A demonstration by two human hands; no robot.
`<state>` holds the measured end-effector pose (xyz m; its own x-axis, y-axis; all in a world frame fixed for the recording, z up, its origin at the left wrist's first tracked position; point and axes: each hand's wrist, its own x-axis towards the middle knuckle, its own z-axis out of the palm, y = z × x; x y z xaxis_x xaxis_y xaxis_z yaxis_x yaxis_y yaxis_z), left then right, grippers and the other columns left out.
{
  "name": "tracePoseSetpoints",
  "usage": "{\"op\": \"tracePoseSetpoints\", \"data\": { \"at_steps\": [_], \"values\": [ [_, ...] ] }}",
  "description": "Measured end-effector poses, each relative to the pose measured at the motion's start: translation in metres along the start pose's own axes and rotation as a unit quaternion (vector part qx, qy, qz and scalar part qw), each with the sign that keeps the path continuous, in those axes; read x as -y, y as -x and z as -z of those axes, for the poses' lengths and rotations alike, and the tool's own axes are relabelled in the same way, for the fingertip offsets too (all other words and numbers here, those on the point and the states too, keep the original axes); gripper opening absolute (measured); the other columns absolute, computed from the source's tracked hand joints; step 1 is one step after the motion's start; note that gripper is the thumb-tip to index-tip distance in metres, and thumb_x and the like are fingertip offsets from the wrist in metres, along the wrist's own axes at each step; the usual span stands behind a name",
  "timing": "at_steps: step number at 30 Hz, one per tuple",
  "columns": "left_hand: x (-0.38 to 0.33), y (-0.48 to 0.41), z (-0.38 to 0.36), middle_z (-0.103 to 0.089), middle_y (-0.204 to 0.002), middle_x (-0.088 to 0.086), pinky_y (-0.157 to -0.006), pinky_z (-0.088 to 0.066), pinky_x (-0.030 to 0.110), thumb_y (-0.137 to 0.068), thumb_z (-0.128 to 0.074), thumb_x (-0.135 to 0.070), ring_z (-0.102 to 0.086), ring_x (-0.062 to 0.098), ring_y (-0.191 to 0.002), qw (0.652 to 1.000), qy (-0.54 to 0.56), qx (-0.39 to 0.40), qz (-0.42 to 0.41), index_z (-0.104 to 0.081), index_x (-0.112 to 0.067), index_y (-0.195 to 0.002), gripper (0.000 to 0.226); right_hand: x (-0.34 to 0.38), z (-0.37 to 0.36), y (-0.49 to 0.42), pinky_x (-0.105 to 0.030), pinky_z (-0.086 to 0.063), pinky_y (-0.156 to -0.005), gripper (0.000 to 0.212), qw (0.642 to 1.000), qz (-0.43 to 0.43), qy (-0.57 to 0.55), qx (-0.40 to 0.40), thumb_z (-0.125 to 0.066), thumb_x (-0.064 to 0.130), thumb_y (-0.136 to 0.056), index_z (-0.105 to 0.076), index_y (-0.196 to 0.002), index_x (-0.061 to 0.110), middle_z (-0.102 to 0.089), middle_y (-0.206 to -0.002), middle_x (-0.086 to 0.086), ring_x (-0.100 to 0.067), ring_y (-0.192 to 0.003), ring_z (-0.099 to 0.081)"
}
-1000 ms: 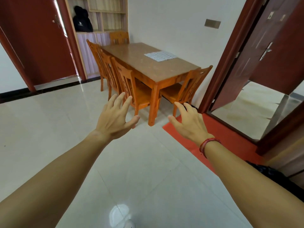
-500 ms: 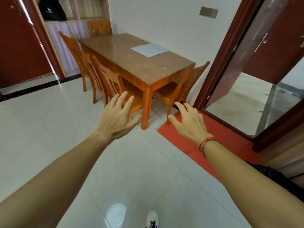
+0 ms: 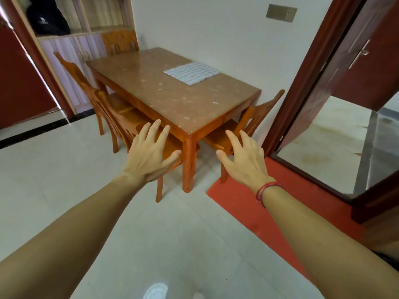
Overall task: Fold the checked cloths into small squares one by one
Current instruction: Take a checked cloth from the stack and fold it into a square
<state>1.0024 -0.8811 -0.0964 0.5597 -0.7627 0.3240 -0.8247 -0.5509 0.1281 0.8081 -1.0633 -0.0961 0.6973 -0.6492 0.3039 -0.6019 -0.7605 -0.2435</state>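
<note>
Left hand: held out in the air, palm down, fingers spread, holding nothing.
Right hand: held out the same way, fingers loosely spread, empty; a red cord bracelet on its wrist.
Checked cloth: flat on the far side of the counter, near the wall, well apart from both hands.
Chairs: wooden, pushed in around the counter.
Floor: pale tiles, red mat by the doorway.
</note>
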Motion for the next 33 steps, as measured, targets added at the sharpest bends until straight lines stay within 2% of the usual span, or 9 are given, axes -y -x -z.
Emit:
{"op": "tracePoseSetpoints", "data": {
  "at_steps": [7,19,27,33],
  "values": [
    [0.013,-0.104,-0.039,-0.025,-0.158,0.01,-0.111,-0.028,0.054,-0.087,-0.016,-0.078,-0.025,0.037,-0.142,1.0,-0.006,0.0,0.011,-0.028,-0.024,-0.15,0.084,-0.026,-0.028,-0.113,-0.05,-0.028,-0.109,0.066,1.0,0.004,0.018,0.011,-0.036,0.063,-0.09,-0.024,-0.149,0.035,-0.026,-0.154,-0.013,-0.03,-0.14,-0.025],
    [0.092,-0.271,-0.112,-0.028,-0.156,0.012,-0.111,-0.03,0.048,-0.091,-0.032,-0.068,-0.025,0.035,-0.142,1.0,0.004,-0.009,-0.006,-0.031,-0.022,-0.149,0.074,-0.017,-0.117,-0.289,-0.05,-0.026,-0.108,0.065,0.998,-0.004,0.035,0.046,-0.036,0.063,-0.091,-0.024,-0.148,0.035,-0.027,-0.154,-0.014,-0.032,-0.139,-0.025],
    [0.132,-0.385,-0.146,-0.028,-0.155,0.013,-0.111,-0.029,0.05,-0.09,-0.033,-0.067,-0.025,0.036,-0.141,0.999,0.03,0.019,-0.03,-0.031,-0.02,-0.15,0.076,-0.016,-0.155,-0.4,-0.049,-0.032,-0.105,0.062,0.998,-0.026,0.041,0.038,-0.037,0.064,-0.089,-0.026,-0.146,0.04,-0.032,-0.151,-0.009,-0.03,-0.136,-0.032],
    [0.142,-0.452,-0.177,-0.024,-0.157,0.01,-0.112,-0.028,0.049,-0.089,-0.028,-0.068,-0.02,0.033,-0.143,0.998,0.033,0.046,-0.041,-0.029,-0.02,-0.15,0.078,-0.029,-0.176,-0.47,-0.05,-0.031,-0.107,0.064,0.998,-0.052,0.031,0.036,-0.042,0.062,-0.088,-0.03,-0.146,0.036,-0.033,-0.15,-0.011,-0.03,-0.135,-0.032]
  ]
}}
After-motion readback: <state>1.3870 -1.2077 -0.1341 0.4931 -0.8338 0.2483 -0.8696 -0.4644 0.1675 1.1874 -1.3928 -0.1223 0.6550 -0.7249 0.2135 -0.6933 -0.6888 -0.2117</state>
